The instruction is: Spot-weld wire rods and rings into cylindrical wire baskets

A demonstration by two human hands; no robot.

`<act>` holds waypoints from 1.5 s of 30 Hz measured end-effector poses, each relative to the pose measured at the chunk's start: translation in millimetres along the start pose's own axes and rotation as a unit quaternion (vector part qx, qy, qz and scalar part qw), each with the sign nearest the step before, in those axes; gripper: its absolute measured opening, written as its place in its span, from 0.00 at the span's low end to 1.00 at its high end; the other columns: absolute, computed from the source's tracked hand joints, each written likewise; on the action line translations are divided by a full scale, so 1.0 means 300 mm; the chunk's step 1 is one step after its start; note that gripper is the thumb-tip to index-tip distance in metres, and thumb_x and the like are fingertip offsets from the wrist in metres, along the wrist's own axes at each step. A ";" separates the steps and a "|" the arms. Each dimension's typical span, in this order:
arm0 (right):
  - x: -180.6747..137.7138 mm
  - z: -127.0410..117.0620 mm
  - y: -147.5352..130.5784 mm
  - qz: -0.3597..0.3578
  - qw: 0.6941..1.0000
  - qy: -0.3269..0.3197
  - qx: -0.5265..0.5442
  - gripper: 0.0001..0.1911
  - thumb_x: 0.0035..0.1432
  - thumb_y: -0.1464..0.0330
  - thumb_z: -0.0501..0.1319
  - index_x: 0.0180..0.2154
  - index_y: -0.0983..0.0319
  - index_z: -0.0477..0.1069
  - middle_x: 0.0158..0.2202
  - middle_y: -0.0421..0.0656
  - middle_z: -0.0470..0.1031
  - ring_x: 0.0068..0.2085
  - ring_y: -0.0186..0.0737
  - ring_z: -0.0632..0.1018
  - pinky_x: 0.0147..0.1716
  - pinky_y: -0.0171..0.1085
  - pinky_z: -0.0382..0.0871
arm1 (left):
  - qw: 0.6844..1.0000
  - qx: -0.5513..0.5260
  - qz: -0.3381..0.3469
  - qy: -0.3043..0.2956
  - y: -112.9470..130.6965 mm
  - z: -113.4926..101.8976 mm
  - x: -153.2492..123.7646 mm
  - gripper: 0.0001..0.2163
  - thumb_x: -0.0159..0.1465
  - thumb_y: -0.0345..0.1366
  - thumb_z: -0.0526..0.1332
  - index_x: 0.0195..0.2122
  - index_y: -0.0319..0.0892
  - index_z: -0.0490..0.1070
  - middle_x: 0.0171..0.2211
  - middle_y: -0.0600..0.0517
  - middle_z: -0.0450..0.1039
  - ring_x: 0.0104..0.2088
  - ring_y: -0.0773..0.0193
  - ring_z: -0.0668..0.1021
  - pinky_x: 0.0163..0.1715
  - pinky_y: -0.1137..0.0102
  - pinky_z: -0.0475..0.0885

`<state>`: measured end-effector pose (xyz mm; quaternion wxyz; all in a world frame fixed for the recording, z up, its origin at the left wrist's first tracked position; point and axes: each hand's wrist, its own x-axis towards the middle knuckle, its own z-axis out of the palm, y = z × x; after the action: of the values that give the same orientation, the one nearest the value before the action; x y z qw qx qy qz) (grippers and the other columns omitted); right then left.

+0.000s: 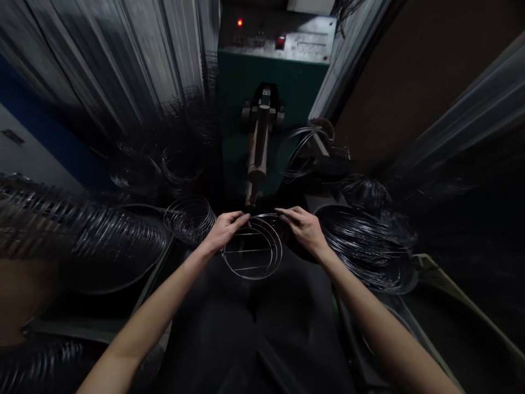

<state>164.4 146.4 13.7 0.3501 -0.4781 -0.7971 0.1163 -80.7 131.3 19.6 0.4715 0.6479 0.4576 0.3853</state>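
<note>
Wire frame (249, 251) hangs between the two hands in the head view, over dark-clothed legs and just below the tip of the arm (258, 142) of a green machine (270, 71). The left hand (223, 229) is closed to a pinch on the left of the frame's far rim; the right hand (305, 227) pinches at its right, thumb and forefinger nearly together. Whether anything supports the frame from below cannot be told.

Crossbars already span the round frame, so it looks largely formed; whether every joint is fixed is too dark to judge. A small ring stack (191, 219) sits beside the right edge of the left-hand stand (82, 326). The heap of wire rings (365, 246) by the right-hand stand's far corner (422, 258) suggests much remains to be handled.
</note>
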 end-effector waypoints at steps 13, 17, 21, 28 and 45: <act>0.063 0.109 -0.132 -0.052 0.908 -0.219 -0.353 0.21 0.63 0.77 0.41 0.54 0.64 0.63 0.41 0.50 0.70 0.39 0.39 0.73 0.25 0.32 0.58 | 0.860 0.506 0.064 -0.002 -0.051 -0.007 0.043 0.18 0.68 0.33 0.48 0.58 0.48 0.63 0.42 0.48 0.74 0.35 0.61 0.78 0.33 0.71 0.71; 0.082 0.104 -0.141 -0.059 0.893 -0.257 -0.364 0.20 0.63 0.76 0.43 0.54 0.62 0.61 0.41 0.48 0.71 0.36 0.39 0.75 0.26 0.33 0.60 | 0.830 0.553 0.055 -0.036 -0.067 -0.014 0.044 0.20 0.67 0.29 0.46 0.60 0.44 0.60 0.41 0.44 0.74 0.34 0.61 0.79 0.32 0.70 0.70; 0.094 0.085 -0.138 -0.025 0.885 -0.268 -0.380 0.19 0.63 0.74 0.43 0.53 0.60 0.61 0.41 0.47 0.72 0.35 0.40 0.77 0.26 0.34 0.62 | 0.898 0.427 0.099 -0.040 -0.101 -0.053 0.067 0.15 0.69 0.37 0.47 0.51 0.44 0.68 0.39 0.48 0.76 0.38 0.64 0.78 0.36 0.74 0.70; 0.111 0.075 -0.115 -0.021 0.865 -0.283 -0.413 0.28 0.62 0.76 0.42 0.63 0.58 0.49 0.42 0.50 0.73 0.35 0.43 0.79 0.28 0.36 0.65 | 0.850 0.518 0.088 -0.041 -0.069 -0.065 0.102 0.16 0.68 0.34 0.48 0.54 0.46 0.66 0.39 0.46 0.77 0.38 0.58 0.79 0.34 0.70 0.70; 0.164 0.078 -0.128 -0.016 0.879 -0.276 -0.389 0.21 0.64 0.72 0.44 0.57 0.57 0.58 0.37 0.49 0.77 0.36 0.46 0.78 0.31 0.36 0.65 | 0.795 0.600 0.061 -0.062 0.015 -0.079 0.147 0.16 0.68 0.36 0.46 0.54 0.50 0.66 0.31 0.44 0.76 0.33 0.55 0.79 0.34 0.67 0.66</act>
<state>108.0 171.8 38.6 -0.0968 -0.5114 -0.8500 -0.0812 -89.2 179.0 33.0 -0.0091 0.8500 0.5263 0.0205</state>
